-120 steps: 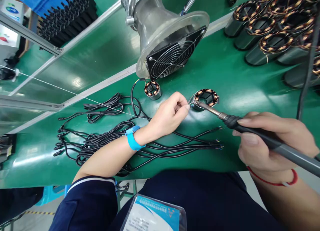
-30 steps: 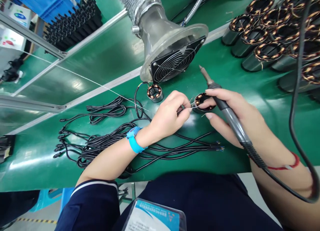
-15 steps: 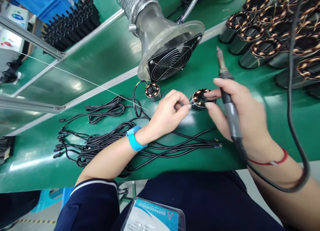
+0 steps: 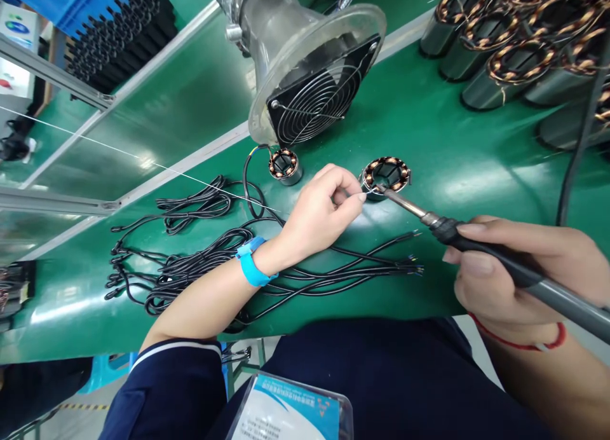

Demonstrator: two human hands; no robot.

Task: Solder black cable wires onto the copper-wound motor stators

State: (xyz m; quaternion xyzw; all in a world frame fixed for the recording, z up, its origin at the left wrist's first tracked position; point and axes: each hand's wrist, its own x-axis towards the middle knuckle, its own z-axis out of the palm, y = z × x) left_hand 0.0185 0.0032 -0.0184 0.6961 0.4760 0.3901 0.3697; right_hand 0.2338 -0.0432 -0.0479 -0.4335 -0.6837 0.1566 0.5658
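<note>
My left hand [image 4: 326, 208] pinches a thin solder wire [image 4: 372, 191] between thumb and forefinger, beside the near left rim of a stator [image 4: 387, 163] with copper windings. The stator stands upright on the green table, its hollow facing up. In my right hand [image 4: 553, 246], gripped like a pen, is a soldering iron [image 4: 519, 271]. Its metal tip reaches the stator's near rim, close to the wire's end; whether the two touch I cannot tell. Behind my left hand the wire runs off to the upper left.
A fume hood with a fan [image 4: 324, 96] hangs over the table. Below it stands a smaller-looking wired stator [image 4: 284, 166]. Bundled black cables [image 4: 204, 268] lie around my left forearm, their stripped ends to the right. Several stators [image 4: 495, 71] stand at the far right.
My right hand has drawn back from the stator to the right and swung the iron's tip down to the rim. The left hand stays at the stator with the wire. The view has shifted slightly.
</note>
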